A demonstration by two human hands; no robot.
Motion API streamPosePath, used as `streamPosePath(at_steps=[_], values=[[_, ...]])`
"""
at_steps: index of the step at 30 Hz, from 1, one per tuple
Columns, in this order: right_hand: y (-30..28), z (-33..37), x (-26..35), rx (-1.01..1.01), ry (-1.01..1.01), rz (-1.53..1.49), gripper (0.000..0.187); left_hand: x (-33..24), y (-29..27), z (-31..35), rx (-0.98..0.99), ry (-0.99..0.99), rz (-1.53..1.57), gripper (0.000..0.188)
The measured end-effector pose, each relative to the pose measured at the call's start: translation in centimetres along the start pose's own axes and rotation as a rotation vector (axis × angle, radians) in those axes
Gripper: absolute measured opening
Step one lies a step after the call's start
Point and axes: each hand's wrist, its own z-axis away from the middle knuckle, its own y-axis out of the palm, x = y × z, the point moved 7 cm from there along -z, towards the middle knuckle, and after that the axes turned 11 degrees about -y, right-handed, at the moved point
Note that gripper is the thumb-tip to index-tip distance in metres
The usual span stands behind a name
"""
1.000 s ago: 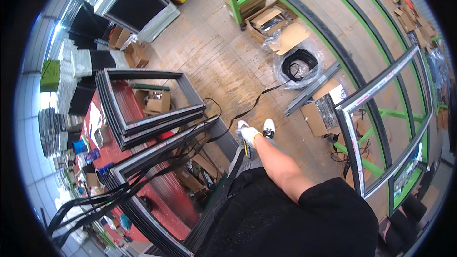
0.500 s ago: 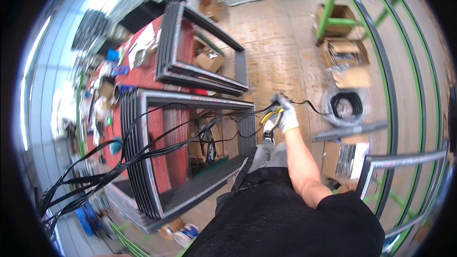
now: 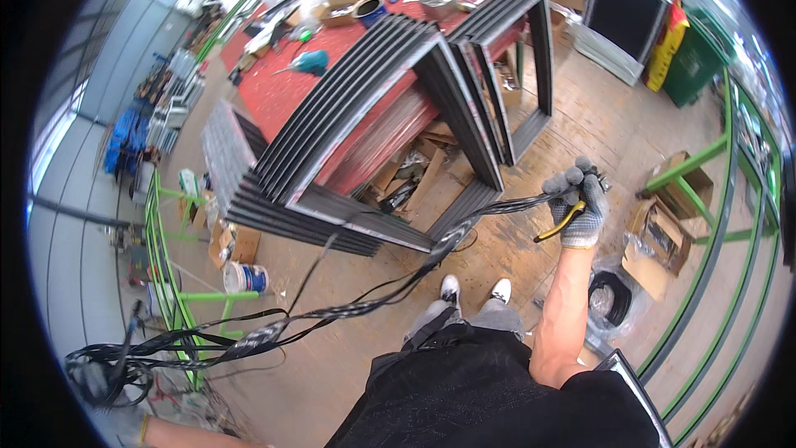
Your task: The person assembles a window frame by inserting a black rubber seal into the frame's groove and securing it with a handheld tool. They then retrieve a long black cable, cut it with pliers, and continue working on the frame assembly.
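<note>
A long bundle of thin black flexible strips (image 3: 340,312) stretches across in front of me and sags a little in the middle. My gloved right hand (image 3: 583,203) is closed around its far right end. That hand also holds a pair of pliers with yellow-and-black handles (image 3: 560,224); the jaws are hidden. At the lower left edge my gloved left hand (image 3: 99,386) is closed on the looped other end, its fingers partly covered by strips. Behind the bundle, several dark rectangular frames (image 3: 352,91) lean in a stack, with a second stack of frames (image 3: 506,8) beyond.
A red-topped table (image 3: 269,87) carries a teal tool (image 3: 309,62), a tub and boxes. Green metal racks stand on the right (image 3: 721,232) and left (image 3: 157,241). On the floor are a white bucket (image 3: 246,278), open cartons (image 3: 659,236) and a black coil (image 3: 609,299).
My view has turned left. The strips, earlier spread apart, are now gathered into a bundle. My right hand has moved out to the right with them, and my left hand has come into view.
</note>
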Motion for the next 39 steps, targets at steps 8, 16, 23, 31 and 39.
streamPosePath(at_steps=[8, 16, 23, 31, 39], values=[[12.6, 7.8, -9.6, 0.26, 0.313, 0.497, 0.038, 20.6, 0.4, 17.8, 0.474, -0.723, -1.65, 0.066], [24.4, 25.0, -27.0, 0.528, 0.723, 0.937, 0.023, 16.6, 28.9, 41.3, 1.238, -0.331, 0.186, 0.079], [25.3, 18.5, -9.9, 0.09, -0.134, 1.25, 0.035, 39.3, 22.1, 43.6, 1.124, -0.738, -0.268, 0.022], [20.1, 12.4, 9.6, -0.308, -0.206, 1.393, 0.022, 57.1, 6.8, 36.9, 0.834, -1.018, -0.288, 0.02], [1.3, 20.2, -0.2, 0.37, 0.874, 2.821, 0.037, 42.3, 11.1, 34.8, 0.972, -0.795, -0.146, 0.029]])
